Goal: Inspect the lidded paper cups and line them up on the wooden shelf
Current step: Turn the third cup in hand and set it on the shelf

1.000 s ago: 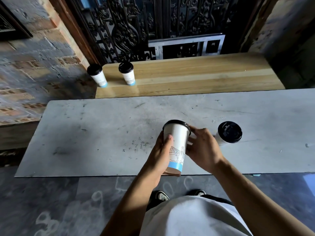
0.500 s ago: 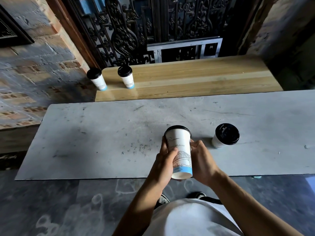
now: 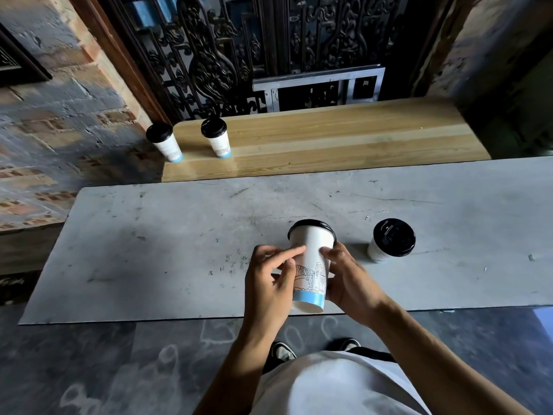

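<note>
Inspection is the step in hand, we judge, because the held cup (image 3: 311, 265) is raised off the counter (image 3: 149, 250) and tipped with its black lid away from us, which turns the printed wall and blue base band toward the camera. We hold it between both hands: the left hand (image 3: 270, 280) cups the left wall with its fingers (image 3: 291, 253) loosely spread across the print, only lightly curled, and the right hand (image 3: 347, 280) wraps the right wall and the rear, its fingertips showing just under the lid rim. We read this two-sided hold as one that lets the cup be rolled about its axis so each face can be checked; whether the lid is fully seated cannot be told from this angle. A second lidded cup (image 3: 392, 239) stands upright on the counter just to the right of the hands, apart from them, and appears to wait its turn. On the wooden shelf (image 3: 329, 139) beyond the counter, two cups stand at the left end: the far-left cup (image 3: 164, 142) at the very corner and its neighbour (image 3: 217, 137) just beside it, apart and roughly in line. We judge that the row begins at the left so that later cups extend it rightward along the bare boards, and the held cup would go next beside the neighbour.
</note>
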